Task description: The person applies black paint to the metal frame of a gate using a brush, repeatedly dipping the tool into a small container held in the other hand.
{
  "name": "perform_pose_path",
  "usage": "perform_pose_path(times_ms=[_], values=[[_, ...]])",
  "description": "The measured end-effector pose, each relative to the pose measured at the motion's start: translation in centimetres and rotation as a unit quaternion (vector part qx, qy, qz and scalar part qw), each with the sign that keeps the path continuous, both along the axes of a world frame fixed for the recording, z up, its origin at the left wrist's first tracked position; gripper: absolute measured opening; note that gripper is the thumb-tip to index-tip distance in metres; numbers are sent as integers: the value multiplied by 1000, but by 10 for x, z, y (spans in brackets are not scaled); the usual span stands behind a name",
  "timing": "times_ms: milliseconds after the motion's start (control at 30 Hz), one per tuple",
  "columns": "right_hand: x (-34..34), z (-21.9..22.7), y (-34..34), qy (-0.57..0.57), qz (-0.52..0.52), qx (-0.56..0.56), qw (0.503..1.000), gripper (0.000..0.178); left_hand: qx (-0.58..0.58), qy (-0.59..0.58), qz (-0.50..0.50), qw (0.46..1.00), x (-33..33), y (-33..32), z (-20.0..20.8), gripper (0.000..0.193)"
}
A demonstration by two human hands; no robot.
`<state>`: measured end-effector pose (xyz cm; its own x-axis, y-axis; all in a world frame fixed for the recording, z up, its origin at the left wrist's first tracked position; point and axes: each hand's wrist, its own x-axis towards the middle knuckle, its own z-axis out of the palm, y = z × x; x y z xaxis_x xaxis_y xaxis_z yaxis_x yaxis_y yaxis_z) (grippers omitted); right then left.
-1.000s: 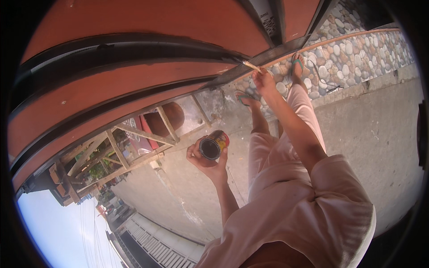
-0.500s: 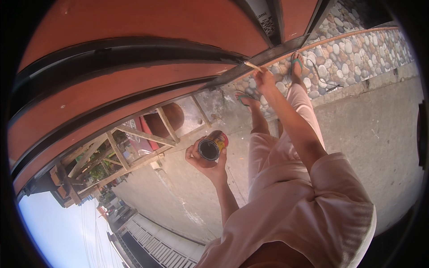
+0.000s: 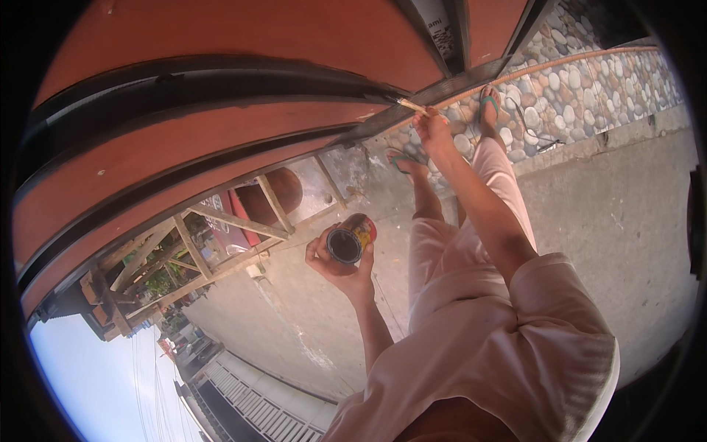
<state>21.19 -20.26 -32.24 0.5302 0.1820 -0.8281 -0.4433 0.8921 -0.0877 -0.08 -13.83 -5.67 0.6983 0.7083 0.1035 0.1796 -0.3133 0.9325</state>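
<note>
My left hand (image 3: 343,274) is wrapped round a small paint can (image 3: 366,230) with a red and yellow side, its open top showing dark contents. In my right hand (image 3: 433,131) is a paintbrush (image 3: 414,106) with a pale wooden handle, pinched between the fingers. The brush's tip reaches the lower end of a black frame strip (image 3: 294,82) and seems to touch it. Orange-red panels (image 3: 243,33) lie on both sides of the strip.
Under my sandalled feet (image 3: 487,107) is a pebble-patterned ledge (image 3: 567,110), with a thin dark cord (image 3: 541,140) on it. Grey concrete pavement (image 3: 589,206) runs alongside. A wooden frame (image 3: 193,250) stands at left, near a red object (image 3: 243,221).
My right hand and the paintbrush have shifted slightly left and up along the black strip. My left hand keeps the paint can in place.
</note>
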Motion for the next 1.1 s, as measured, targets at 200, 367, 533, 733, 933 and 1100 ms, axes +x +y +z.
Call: perform_pose_path(times_ms=[200,367,533,733,933,1100], values=[[-2,-14,-3,41,6,-58,997,16,1,4,-11,1000,3,1,2,85],[-5,-31,-10,48,-28,-21,998,15,-7,10,1,1000,0,0,1,85],[-16,-37,1,30,7,29,999,17,-7,14,0,1000,0,0,1,86],[-6,-45,2,62,6,-59,996,16,-11,12,-5,1000,3,0,2,86],[-11,-19,-3,-99,-20,-279,955,21,-14,11,-9,1000,5,-3,5,86],[-32,4,-9,-261,132,-466,835,24,-11,7,-14,1000,2,0,4,85]])
